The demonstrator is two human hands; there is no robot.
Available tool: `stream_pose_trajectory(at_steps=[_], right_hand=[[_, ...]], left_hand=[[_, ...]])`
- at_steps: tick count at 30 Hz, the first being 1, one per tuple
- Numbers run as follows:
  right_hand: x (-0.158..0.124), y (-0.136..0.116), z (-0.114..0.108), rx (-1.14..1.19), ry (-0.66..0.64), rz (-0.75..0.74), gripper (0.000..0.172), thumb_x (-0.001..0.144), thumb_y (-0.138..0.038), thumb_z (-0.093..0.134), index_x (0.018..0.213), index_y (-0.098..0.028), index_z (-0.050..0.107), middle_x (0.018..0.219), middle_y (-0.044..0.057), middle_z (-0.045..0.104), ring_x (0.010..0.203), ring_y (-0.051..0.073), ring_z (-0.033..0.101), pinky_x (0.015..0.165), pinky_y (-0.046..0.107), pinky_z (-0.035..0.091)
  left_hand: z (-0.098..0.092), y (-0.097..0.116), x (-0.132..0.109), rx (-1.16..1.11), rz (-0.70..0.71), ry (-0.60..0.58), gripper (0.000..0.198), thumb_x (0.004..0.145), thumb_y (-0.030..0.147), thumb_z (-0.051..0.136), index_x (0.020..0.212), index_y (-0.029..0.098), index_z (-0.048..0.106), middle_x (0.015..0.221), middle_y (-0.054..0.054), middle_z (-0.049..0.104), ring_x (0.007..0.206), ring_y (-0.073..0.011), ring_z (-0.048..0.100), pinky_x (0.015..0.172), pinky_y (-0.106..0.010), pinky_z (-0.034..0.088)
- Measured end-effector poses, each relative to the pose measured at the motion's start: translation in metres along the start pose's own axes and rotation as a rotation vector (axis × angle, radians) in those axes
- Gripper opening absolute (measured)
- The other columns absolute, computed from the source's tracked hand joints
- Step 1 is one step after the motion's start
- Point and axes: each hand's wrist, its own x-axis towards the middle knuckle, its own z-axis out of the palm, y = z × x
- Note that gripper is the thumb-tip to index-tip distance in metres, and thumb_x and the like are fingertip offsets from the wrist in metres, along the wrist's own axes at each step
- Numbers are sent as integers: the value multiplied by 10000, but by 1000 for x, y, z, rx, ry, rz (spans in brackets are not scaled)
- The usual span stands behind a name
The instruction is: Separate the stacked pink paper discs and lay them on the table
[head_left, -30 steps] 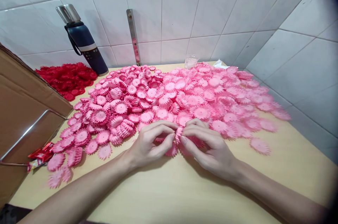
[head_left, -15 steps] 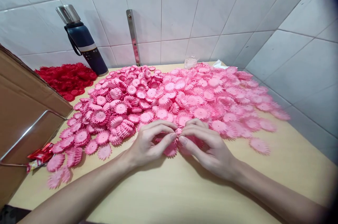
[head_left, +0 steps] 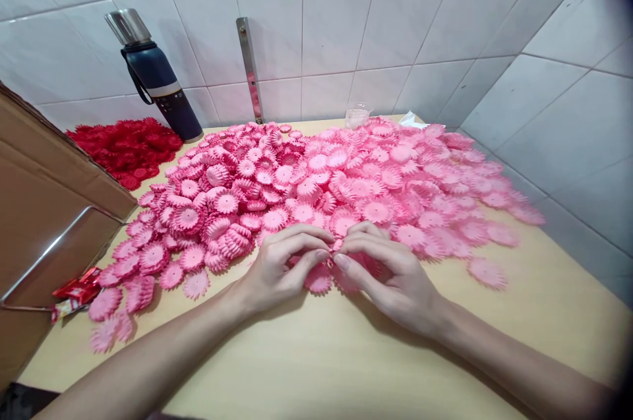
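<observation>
In the head view, my left hand (head_left: 291, 262) and my right hand (head_left: 390, 268) meet at the near edge of a large pile of pink flower-shaped petal discs (head_left: 227, 202). Thumb and fingers of both hands pinch a small pink petal piece (head_left: 337, 246) between them. Most of that piece is hidden by the fingertips. Just below it, a loose pink disc (head_left: 319, 280) lies on the table, partly covered by my left hand. The discs have fringed edges and a small hole in the middle.
Left of the pile stand a cardboard box (head_left: 49, 182) and a dark blue flask (head_left: 161, 80), with red petal discs (head_left: 128, 150) beside them. A red wrapper (head_left: 76, 291) lies by the box. At the back, a clear plastic cup (head_left: 357, 117) stands against the tiled wall (head_left: 341, 18).
My fingertips have shifted slightly around the small pink piece, and the pinch has turned a little. The piles and everything else are where they were.
</observation>
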Motion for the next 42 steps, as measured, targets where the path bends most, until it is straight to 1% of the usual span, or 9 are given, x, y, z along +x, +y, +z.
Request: stream_pose_trajectory(at_steps=[5, 9, 12, 19, 26, 28, 33, 38, 42], right_hand=[[0, 0, 0, 7, -9, -6, 108, 924, -195, 570, 930, -216, 675, 799, 56, 687, 812, 213, 566, 723, 396, 459], [2, -1, 0, -5, -4, 3, 122, 923, -210, 574, 859, -213, 678, 766, 53, 682, 788, 210, 567, 712, 392, 462], [2, -1, 0, 5, -7, 12, 126, 926, -216, 571, 865, -212, 681, 765, 55, 680, 781, 208, 558, 706, 392, 462], [1, -1, -1, 43, -27, 21, 135, 923, -171, 562, 833, -211, 654, 768, 47, 658, 800, 203, 535, 721, 392, 441], [0, -1, 0, 31, -2, 12, 115, 885, -121, 573, 836, -201, 639, 749, 35, 638, 777, 198, 536, 716, 388, 429], [1, -2, 0, 26, 15, -1, 118, 867, -105, 579, 838, -200, 642, 738, 36, 642, 763, 200, 543, 701, 384, 436], [5, -6, -2, 23, 133, -33, 132, 818, -78, 585, 783, -191, 644, 692, 40, 654, 700, 196, 538, 657, 377, 447], [7, -8, -3, 44, 148, -62, 175, 752, -24, 571, 711, -192, 601, 612, 22, 615, 665, 191, 500, 626, 358, 433], [5, -5, -4, 64, 145, -94, 192, 725, -5, 554, 710, -195, 578, 612, 23, 582, 678, 195, 470, 629, 365, 413]], left_hand=[[0, 0, 0, 11, 9, -1, 97, 867, 97, 615, 883, 133, 703, 958, -110, 735, 881, -166, 711, 802, -261, 586], [0, 0, 0, 5, 5, -12, 98, 873, 114, 611, 898, 135, 703, 968, -120, 734, 894, -177, 711, 804, -278, 590], [0, 0, -1, 0, 4, -18, 97, 872, 114, 614, 909, 139, 700, 967, -118, 730, 898, -175, 707, 807, -280, 590], [0, 0, 0, -1, 10, -17, 96, 862, 80, 619, 895, 108, 704, 957, -127, 730, 899, -162, 705, 825, -259, 579], [1, 3, 1, 18, 20, -22, 70, 842, 111, 649, 885, 113, 705, 939, -133, 733, 876, -179, 710, 766, -260, 591], [1, 5, 1, 36, 20, 9, 93, 852, 87, 613, 873, 121, 697, 912, -121, 733, 846, -168, 706, 740, -252, 586], [3, 7, 1, 106, -34, 230, 66, 826, 76, 629, 802, 119, 673, 802, -89, 703, 750, -147, 668, 660, -240, 547], [5, 7, -1, 105, -55, 230, 56, 821, 66, 630, 800, 112, 652, 801, -81, 679, 765, -148, 647, 683, -250, 530], [4, 6, 0, 75, -127, 307, 75, 845, 89, 593, 788, 126, 623, 813, -68, 642, 767, -144, 620, 632, -229, 505]])
